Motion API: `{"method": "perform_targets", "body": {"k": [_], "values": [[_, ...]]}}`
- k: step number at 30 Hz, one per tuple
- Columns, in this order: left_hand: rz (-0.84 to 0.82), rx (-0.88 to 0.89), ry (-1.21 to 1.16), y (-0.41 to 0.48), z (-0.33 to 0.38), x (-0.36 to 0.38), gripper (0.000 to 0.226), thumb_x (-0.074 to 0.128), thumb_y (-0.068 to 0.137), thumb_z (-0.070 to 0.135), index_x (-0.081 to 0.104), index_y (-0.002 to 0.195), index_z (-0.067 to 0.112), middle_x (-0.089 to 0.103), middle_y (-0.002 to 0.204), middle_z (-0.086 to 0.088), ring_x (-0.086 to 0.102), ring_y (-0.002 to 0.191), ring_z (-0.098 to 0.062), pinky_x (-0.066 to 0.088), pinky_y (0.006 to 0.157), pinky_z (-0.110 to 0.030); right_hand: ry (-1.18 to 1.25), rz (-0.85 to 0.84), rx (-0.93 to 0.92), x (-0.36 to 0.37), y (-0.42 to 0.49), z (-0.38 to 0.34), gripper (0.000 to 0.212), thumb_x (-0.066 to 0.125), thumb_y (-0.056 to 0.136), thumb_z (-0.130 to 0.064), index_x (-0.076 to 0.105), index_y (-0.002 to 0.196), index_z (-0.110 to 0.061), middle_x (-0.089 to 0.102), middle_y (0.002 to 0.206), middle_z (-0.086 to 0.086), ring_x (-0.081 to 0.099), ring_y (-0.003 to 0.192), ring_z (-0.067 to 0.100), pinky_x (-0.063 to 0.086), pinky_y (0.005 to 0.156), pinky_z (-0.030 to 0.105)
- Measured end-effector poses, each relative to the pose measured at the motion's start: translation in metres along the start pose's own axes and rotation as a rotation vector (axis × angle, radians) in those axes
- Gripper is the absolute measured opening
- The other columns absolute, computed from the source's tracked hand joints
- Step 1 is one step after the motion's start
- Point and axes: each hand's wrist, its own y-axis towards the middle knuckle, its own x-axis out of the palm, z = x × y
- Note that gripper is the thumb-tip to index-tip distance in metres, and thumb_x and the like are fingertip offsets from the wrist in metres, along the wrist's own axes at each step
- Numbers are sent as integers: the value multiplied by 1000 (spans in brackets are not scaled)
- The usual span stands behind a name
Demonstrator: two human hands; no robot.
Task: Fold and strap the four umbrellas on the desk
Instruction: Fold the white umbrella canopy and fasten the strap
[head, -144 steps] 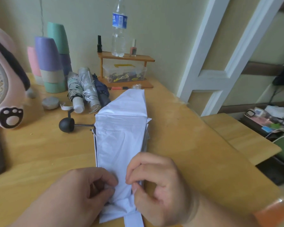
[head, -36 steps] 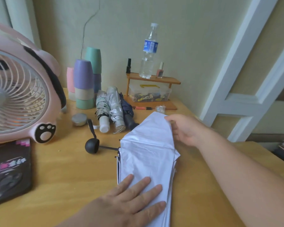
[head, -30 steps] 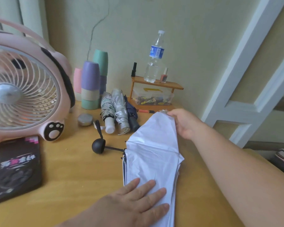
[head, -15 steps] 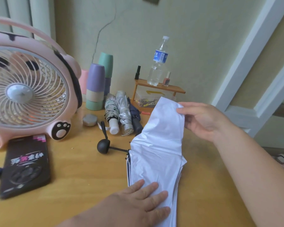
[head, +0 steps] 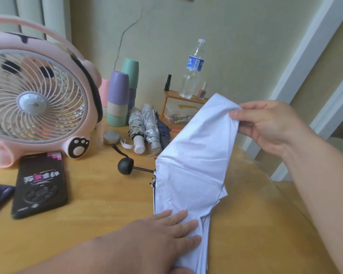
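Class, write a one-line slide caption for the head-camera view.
Left hand presses the white umbrella flat on the desk while the right hand pinches up its far end.

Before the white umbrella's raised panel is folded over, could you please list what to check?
1. Left hand presses white umbrella near end flat: ok.
2. Right hand pinches its lifted far tip: ok.
3. Black handle lies clear of the fabric: ok.
4. Strap located: cannot tell.
5. Three rolled umbrellas sit beyond the handle: ok.
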Motion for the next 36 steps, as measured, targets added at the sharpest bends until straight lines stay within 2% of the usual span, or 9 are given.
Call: {"method": "perform_targets", "body": {"k": [2, 5, 10, 15, 19, 24, 28, 31, 36], "values": [[56, 44, -119, 1, 1, 10, 61, 23, 104, 65, 13, 160, 44, -3, 168, 19, -15, 154, -9, -18, 120, -29, -26, 10, 12, 3, 12, -2, 9, 68, 87, 11, 68, 93, 5, 76, 77, 11, 76, 71, 20, 63, 66, 29], [-45, 59, -264, 0, 4, -1, 62, 24, 102, 66, 8, 159, 48, -12, 164, 27, -27, 148, 2, -25, 114, -18, -106, 5, 39, 8, 27, 5, 10, 69, 88, 10, 67, 87, 0, 75, 76, 10, 75, 68, 19, 64, 68, 32], [-18, 75, -357, -6, 4, -7, 51, 21, 105, 61, 25, 155, 52, 3, 164, 32, -14, 150, 8, -12, 123, -23, -293, 82, 13, 12, 30, 17, 14, 73, 88, 5, 67, 81, -6, 69, 72, 8, 66, 56, 13, 62, 60, 26], [108, 81, -305, -6, 3, -2, 42, 32, 107, 50, 38, 148, 53, 22, 162, 31, 10, 154, 1, -7, 118, -19, -666, 136, -299, 18, -12, 21, 9, 79, 86, -17, 75, 81, -23, 68, 81, -8, 54, 52, -6, 40, 53, 8], [237, 119, -143, -9, -3, 4, 37, 42, 94, 54, 65, 123, 52, 60, 135, 27, 56, 125, 1, 35, 106, -17, -670, 25, -480, 24, -68, 43, 21, 77, 86, -12, 69, 78, -30, 72, 102, -15, 65, 85, -3, 47, 80, 15], [348, 214, -288, -10, -7, -10, 20, 57, 92, 38, 73, 104, 34, 66, 107, 16, 58, 101, -8, 50, 84, -28, -842, -126, -802, 22, -123, 107, 6, 70, 85, -10, 73, 83, -14, 67, 96, -9, 61, 94, 14, 47, 85, 24], [557, 73, -371, -16, -15, -17, 11, 68, 92, 33, 65, 83, 28, 59, 80, 14, 57, 80, -7, 51, 68, -30, -831, -218, -844, 13, -136, 149, 10, 67, 87, -4, 74, 84, -10, 66, 105, 1, 59, 101, 18, 48, 83, 30], [718, -195, -620, -18, -12, -22, 33, 80, 80, 51, 55, 75, 29, 59, 73, 12, 58, 70, -11, 50, 61, -28, -755, -208, -834, 13, -138, 156, 10, 67, 84, 2, 73, 82, -7, 67, 108, 4, 60, 104, 19, 48, 84, 29], [595, -390, -1372, -11, -4, -26, 60, 91, 52, 62, 59, 95, 36, 73, 93, 2, 57, 66, -20, 46, 60, -36, -553, -183, -778, 19, -141, 156, 13, 69, 78, 11, 69, 77, -1, 68, 105, 6, 66, 97, 25, 52, 74, 36]]}}
